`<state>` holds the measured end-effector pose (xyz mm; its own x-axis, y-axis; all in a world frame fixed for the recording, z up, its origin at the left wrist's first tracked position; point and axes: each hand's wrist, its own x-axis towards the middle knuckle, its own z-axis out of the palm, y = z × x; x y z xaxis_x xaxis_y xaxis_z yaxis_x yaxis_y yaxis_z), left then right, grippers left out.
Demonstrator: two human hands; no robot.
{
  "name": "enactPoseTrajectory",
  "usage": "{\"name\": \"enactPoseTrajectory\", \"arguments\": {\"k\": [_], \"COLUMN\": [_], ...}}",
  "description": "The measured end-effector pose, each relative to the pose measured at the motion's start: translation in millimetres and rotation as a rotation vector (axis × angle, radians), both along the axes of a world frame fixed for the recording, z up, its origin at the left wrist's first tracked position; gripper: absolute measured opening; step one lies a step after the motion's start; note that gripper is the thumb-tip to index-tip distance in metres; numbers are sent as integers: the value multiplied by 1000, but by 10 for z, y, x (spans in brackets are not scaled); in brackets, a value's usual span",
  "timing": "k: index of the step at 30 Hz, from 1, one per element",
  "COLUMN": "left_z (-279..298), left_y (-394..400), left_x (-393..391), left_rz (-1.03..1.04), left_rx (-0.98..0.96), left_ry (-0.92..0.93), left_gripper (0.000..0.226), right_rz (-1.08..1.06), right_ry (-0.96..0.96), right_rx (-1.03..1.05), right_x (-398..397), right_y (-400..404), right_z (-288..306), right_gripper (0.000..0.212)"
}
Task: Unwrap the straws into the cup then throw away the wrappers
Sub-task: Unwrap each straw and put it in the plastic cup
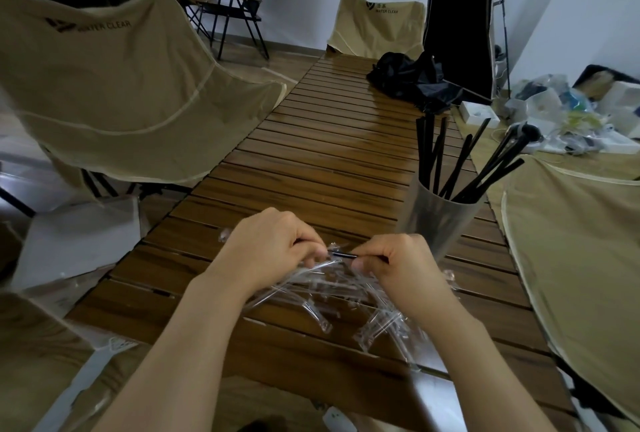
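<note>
A short stretch of black straw (341,253) shows between my two hands above the slatted wooden table (311,161). My left hand (273,244) pinches its clear wrapper end, and my right hand (398,261) grips the straw's other side with curled fingers. Under and in front of my hands lies a heap of clear plastic wrappers (346,296). To the right stands a translucent cup (434,220) holding several black straws (460,161) that fan out of its top.
Tan folding chairs stand at the left (114,85), far end (377,26) and right (581,241) of the table. A black bag (412,79) lies at the far end. Plastic-bag clutter (561,109) fills the floor at right. A white bag (76,241) sits on the floor at left.
</note>
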<state>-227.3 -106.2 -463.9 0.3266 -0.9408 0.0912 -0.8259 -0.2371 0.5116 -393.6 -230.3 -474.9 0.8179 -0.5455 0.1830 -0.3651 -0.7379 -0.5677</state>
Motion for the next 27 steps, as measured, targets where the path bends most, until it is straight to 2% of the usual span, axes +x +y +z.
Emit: {"name": "enactPoseTrajectory", "arguments": {"k": [6, 12, 18, 22, 24, 27], "left_z": [-58, -142, -225, -249, -245, -225], "left_y": [147, 287, 265, 215, 173, 88], "left_x": [205, 405, 454, 415, 342, 177], "left_rz": [47, 139, 258, 350, 348, 315], "left_rx": [123, 87, 33, 19, 36, 57], "left_ry": [52, 24, 16, 35, 87, 175], "left_gripper": [18, 13, 14, 11, 19, 46], "right_rz": [-28, -108, -155, -222, -206, -125], "right_ry": [-68, -21, -29, -53, -64, -57], "right_rx": [-65, -18, -68, -74, -74, -73], "right_x": [-27, -40, -34, -36, -5, 84], "right_y": [-30, -72, -105, -130, -95, 36], "right_z": [-41, -73, -94, -109, -95, -81], "right_gripper": [10, 14, 10, 19, 19, 16]}}
